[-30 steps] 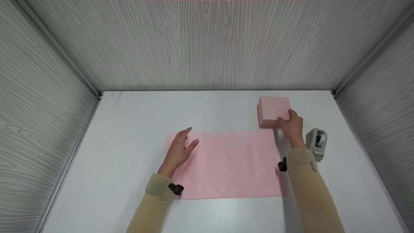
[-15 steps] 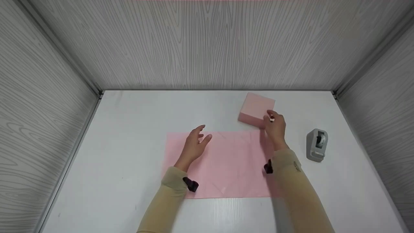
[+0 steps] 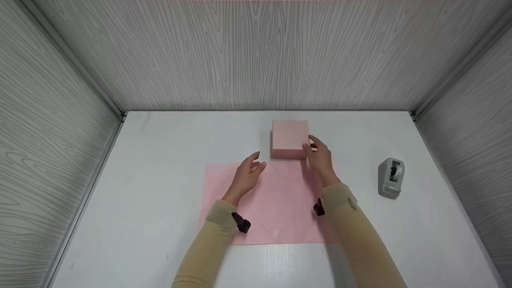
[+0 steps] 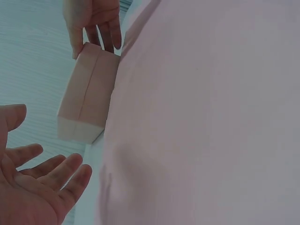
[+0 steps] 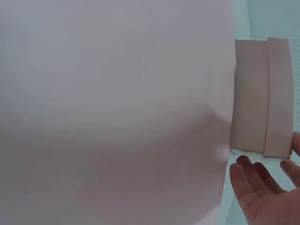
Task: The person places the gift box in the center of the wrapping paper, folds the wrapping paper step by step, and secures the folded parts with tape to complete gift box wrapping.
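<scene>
One pink box (image 3: 290,136) touches the right hand (image 3: 320,157) from the left.

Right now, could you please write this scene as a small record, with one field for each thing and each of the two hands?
right hand: grips the near right corner of the pink box
left hand: over the left part of the pink sheet, holds nothing
pink box: just beyond the sheet's far edge; whether raised, cannot tell
pink sheet: spread on the white table
tape dispenser: grey, on the table, right of the sheet, untouched
</scene>
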Demonstrator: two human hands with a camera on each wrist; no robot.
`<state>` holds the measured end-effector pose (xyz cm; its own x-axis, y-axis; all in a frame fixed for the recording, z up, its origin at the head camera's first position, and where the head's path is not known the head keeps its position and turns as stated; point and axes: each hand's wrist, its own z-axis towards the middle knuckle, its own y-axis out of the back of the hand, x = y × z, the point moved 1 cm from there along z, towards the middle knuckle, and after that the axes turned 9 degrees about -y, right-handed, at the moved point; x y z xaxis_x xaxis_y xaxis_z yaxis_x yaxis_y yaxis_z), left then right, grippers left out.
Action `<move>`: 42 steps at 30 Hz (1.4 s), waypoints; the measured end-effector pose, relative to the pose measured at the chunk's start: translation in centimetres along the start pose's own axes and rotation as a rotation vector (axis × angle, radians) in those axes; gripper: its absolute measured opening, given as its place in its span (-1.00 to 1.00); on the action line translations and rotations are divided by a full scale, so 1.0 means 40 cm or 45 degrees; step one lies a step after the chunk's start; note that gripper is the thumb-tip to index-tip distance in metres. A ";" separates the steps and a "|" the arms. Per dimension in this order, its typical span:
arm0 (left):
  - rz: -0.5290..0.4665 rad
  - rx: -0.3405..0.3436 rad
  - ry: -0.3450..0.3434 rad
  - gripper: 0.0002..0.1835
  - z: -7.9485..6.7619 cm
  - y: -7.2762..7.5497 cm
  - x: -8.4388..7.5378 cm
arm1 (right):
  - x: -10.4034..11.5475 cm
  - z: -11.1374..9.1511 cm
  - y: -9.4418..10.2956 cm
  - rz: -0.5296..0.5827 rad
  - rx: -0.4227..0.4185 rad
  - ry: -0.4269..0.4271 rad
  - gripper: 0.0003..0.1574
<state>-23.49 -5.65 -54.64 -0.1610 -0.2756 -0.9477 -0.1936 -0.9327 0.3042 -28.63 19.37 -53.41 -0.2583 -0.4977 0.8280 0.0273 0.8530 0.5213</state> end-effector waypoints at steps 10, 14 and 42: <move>-0.080 0.034 0.059 -0.35 0.043 -0.014 0.004 | 0.025 -0.012 -0.048 -0.004 0.062 0.002 -0.33; -0.095 0.062 0.089 -0.31 0.053 -0.016 0.004 | 0.026 -0.015 -0.057 -0.004 0.081 0.029 -0.33; 0.188 -0.181 0.055 -0.49 0.027 0.026 -0.104 | 0.108 -0.125 -0.042 0.087 0.011 0.128 -0.37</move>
<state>-24.07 -5.22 -50.28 -0.1352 -0.4189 -0.8979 -0.0320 -0.9039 0.4265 -24.96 15.01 -49.69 -0.1580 -0.4512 0.8783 0.0328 0.8866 0.4614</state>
